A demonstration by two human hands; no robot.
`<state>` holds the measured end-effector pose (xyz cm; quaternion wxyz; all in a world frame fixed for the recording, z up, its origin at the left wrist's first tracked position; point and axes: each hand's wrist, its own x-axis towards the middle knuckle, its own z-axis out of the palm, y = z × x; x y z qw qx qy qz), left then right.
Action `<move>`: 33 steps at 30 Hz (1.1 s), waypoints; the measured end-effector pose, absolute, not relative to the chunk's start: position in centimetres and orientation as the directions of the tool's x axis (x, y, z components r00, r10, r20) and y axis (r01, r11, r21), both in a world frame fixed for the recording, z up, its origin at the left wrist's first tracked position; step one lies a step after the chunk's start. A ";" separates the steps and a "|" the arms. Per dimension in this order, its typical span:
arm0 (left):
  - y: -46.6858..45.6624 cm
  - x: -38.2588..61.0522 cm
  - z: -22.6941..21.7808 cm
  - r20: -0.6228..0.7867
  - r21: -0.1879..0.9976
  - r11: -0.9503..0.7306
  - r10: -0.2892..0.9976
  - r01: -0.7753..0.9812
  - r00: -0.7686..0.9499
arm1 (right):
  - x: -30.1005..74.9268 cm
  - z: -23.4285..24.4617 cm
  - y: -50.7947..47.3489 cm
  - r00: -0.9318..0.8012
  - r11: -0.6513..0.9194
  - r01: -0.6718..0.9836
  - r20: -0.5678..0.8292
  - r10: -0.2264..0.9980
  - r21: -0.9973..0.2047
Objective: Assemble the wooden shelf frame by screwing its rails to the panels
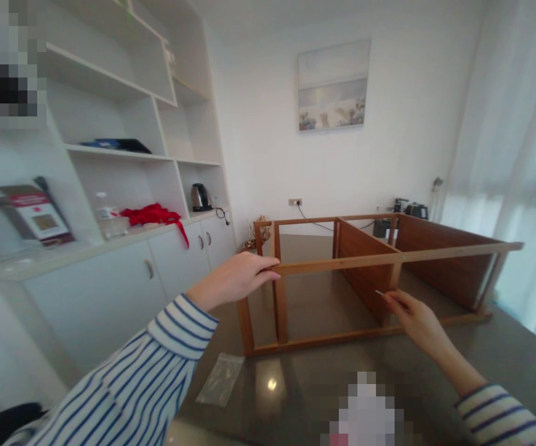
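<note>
A partly built wooden shelf frame (337, 265) lies on its side on a dark glossy table (504, 347). My left hand (237, 277) grips the left end of the frame's top rail, fingers curled over the wood. My right hand (414, 316) pinches a thin metal pin or small tool (379, 292) whose tip points at the joint where the middle panel (365, 266) meets the rail. Both sleeves are blue-and-white striped.
A small clear plastic bag (221, 379) lies on the table near the front left. White wall shelving and cabinets (123, 272) on the left hold a kettle (199, 197), red cloth (152, 215) and boxes. Curtains hang on the right.
</note>
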<state>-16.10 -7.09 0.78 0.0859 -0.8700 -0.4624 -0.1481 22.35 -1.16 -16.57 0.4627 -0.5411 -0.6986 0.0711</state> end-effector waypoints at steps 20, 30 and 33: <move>-7.2 -10.5 0.7 0.261 0.282 -0.637 0.771 0.717 0.581 | 20.7 -12.5 -8.2 0.195 0.239 0.768 0.573 0.796 -0.594; -7.0 -10.7 -0.2 0.294 0.254 -0.705 0.709 0.662 0.641 | 10.7 -7.3 -10.5 -0.290 0.570 0.821 0.845 0.450 -0.022; -7.0 -10.7 -0.2 0.292 0.240 -0.715 0.699 0.657 0.653 | 9.3 -6.6 -10.5 -0.349 0.541 0.835 0.858 0.378 0.101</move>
